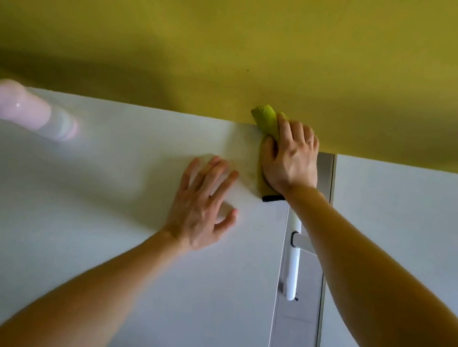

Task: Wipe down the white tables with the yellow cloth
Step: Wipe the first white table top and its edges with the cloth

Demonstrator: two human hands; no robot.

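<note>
1. Head view: your right hand is at the far right corner of the smooth white bench. Its fingers curl over a bunched, black-edged yellow cloth, and your thumb is tucked against the cloth's left side. You are gripping the cloth and pressing it onto the bench.
2. The cloth's far end pokes past the bench's far edge, in front of the mustard-yellow painted wall. Its black-trimmed near end shows beside your wrist.
3. Your left hand lies palm down on the same bench, just short and left of the right hand. Its fingers are straight and spread, holding nothing.
4. A blurred pale pink plastic bottle sits near the far left corner; you cannot tell whether it is upright.
5. A second white bench lies beyond the right edge across a narrow gap. A white bar-shaped handle shows in the gap, and your right forearm crosses above it.
</note>
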